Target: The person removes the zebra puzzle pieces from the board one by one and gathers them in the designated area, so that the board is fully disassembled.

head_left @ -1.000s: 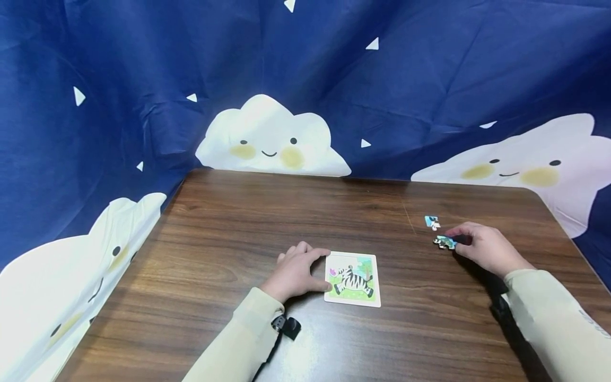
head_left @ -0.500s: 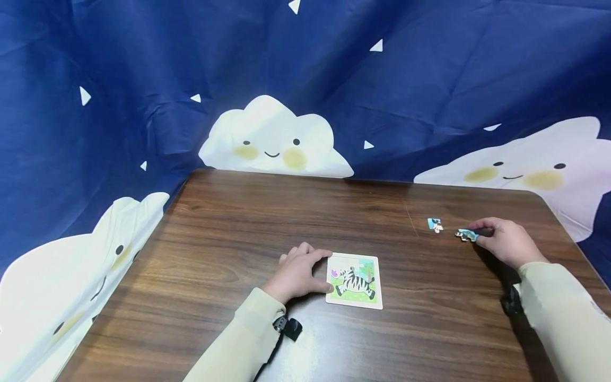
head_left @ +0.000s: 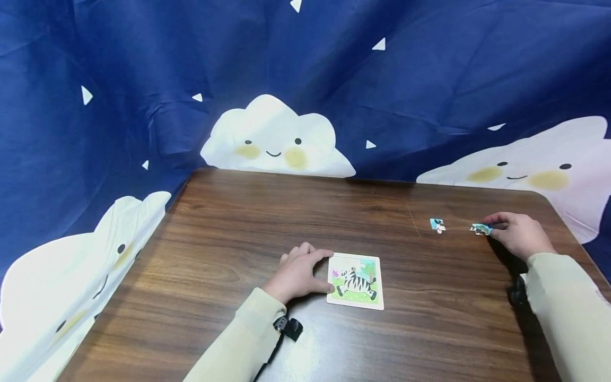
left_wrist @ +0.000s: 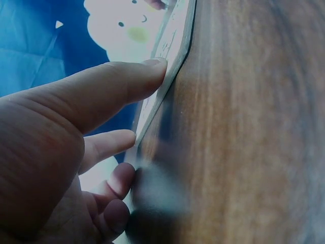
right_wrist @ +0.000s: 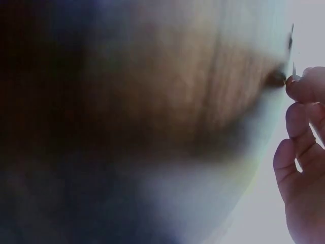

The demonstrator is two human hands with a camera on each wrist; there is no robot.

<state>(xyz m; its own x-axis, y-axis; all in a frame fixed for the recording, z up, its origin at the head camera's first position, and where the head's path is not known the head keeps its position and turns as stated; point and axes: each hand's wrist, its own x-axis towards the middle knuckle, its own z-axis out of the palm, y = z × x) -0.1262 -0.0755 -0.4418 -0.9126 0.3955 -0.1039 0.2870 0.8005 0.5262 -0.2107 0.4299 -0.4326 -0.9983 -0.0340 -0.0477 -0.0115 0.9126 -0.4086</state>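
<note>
Right grip [head_left: 517,233]: pinching, thumb and index finger on the right end of a small turquoise, green and white jigsaw piece [head_left: 479,229] with dark markings.
Held piece: directly left of the right fingertips and jutting leftward from them, over the far right part of the dark brown wood-grain worktop [head_left: 258,223]; whether its underside touches the surface cannot be told, as the right wrist view is mostly blurred.
Loose piece: a small light-blue, white and black jigsaw piece [head_left: 437,226], lying on the worktop to the left of the held one, apart from it and from both hands.
Left grip [head_left: 298,271]: clasping nothing; thumb and index finger extended and spread, their tips touching the left edge of a square, white-framed puzzle board [head_left: 355,304], the index at the upper corner and the thumb lower down; the remaining fingers bend loosely away from it.
Zebra picture: black-and-white striped animal on green ground with a tree behind, and a pale blank patch at the board's upper left.
Board position: flat, just right of the left hand, well apart from the right hand.
Sleeves: pale cream on both arms, with a small black device [head_left: 293,330] beside the left cuff.
Backdrop: dark blue cloth [head_left: 329,63] printed with white smiling clouds.
</note>
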